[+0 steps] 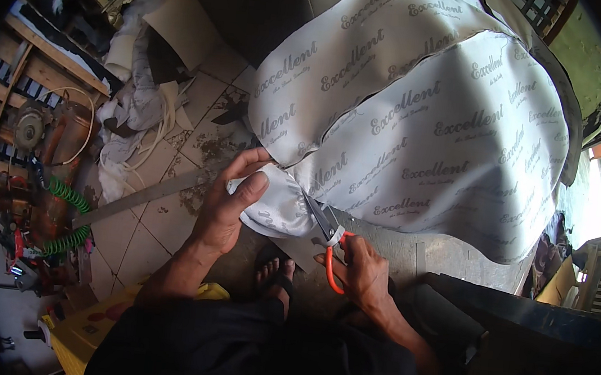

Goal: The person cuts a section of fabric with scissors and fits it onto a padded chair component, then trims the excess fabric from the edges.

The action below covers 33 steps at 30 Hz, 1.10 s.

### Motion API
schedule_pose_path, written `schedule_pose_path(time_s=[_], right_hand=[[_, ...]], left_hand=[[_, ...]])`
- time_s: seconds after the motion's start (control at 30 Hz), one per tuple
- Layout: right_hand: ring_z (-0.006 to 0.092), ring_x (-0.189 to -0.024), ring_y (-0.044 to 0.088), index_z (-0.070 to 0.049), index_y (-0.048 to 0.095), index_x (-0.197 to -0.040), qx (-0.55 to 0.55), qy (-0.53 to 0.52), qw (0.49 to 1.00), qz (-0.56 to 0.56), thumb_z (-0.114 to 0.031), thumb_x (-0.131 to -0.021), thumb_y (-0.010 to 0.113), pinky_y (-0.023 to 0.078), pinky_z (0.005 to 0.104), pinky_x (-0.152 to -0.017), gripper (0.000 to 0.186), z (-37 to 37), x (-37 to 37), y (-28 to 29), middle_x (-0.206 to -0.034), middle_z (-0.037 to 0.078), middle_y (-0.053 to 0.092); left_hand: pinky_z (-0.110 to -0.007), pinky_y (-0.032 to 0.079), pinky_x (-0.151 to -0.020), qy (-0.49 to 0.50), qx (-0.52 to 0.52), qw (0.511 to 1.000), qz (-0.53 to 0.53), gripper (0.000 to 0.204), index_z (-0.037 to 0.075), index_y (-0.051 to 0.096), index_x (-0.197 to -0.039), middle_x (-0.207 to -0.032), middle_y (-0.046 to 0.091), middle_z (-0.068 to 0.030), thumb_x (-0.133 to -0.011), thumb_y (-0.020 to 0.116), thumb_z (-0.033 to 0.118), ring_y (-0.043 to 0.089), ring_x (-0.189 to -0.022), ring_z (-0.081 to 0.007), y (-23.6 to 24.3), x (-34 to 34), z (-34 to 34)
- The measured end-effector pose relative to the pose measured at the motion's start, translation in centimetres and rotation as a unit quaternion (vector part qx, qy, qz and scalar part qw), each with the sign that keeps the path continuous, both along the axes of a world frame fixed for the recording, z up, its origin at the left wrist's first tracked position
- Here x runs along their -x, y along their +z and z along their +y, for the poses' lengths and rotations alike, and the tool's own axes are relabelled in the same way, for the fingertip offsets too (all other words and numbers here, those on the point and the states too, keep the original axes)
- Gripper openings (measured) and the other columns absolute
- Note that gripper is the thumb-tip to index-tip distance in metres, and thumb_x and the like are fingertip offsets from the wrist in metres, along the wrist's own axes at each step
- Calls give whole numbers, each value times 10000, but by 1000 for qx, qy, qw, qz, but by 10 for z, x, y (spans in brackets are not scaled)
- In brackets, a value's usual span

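Note:
A large white sheet of upholstery material (456, 152) with grey printed lettering spreads out in front of me, a dark seam running across it. My left hand (230, 202) pinches its near left corner, thumb on top and fingers behind. My right hand (365, 270) grips a pair of scissors (336, 240) by the orange handles, one of them partly hidden by the fingers. The scissor blades point up and left, at the material's near edge just right of my left hand. Folds of material cover the blade tips.
At the left stands a rusty-orange compressor tank (64, 165) with a green coiled hose (68, 198). Behind it is a wooden frame (45, 54). White padding scraps (130, 113) lie on the tiled floor (139, 244). A dark ledge (520, 306) crosses the right side.

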State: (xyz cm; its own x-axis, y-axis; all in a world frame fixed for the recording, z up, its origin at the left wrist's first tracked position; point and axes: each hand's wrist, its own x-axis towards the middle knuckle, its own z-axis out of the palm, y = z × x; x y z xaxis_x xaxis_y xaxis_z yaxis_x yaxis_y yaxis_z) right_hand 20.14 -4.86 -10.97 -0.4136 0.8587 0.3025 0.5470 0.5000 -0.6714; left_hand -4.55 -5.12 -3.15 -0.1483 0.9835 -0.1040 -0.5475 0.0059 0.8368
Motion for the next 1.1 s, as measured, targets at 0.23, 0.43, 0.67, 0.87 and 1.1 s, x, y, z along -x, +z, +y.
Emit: schedule_pose_path(time_s=[0.23,0.43,0.67,0.87,1.1], right_hand=[[255,-601,662,-72,577,-982,-42,6,999,-16,-318,-804,812,523,369,-516,384,3,-2,-3,-766,82,662],[253,-565,600,-48,589,-948,113,55,992,17,-370,-815,813,483,369,-525,414,11,0,12,-702,97,616],[240,-578,577,-29,579,-936,161,112,980,34,-391,-834,796,481,371,-562,435,33,-3,27,-686,115,588],[249,-608,602,-27,595,-956,146,134,980,-1,-397,-833,796,477,380,-565,439,43,3,38,-739,118,624],[277,-649,650,-34,619,-956,104,139,984,34,-387,-835,792,487,387,-562,412,44,11,41,-767,124,643]], left_hand=[[-252,511,-826,25,119,990,70,286,-17,615,-1149,-991,686,-65,-884,694,56,643,-881,-100,-7,-4,6],[-239,515,-807,38,100,992,62,266,-35,619,-1132,-990,685,-59,-876,671,14,641,-860,-87,-28,-8,3],[-239,511,-810,68,85,985,132,271,-38,619,-1138,-993,671,-63,-877,671,15,628,-857,-83,-17,-8,5],[-245,493,-834,47,70,972,219,360,-36,589,-1218,-999,634,-65,-870,666,12,604,-907,-86,-23,-10,3],[-250,468,-872,35,85,971,221,472,-57,517,-1312,-1042,649,-72,-859,647,-15,601,-951,-100,-16,-9,0]])
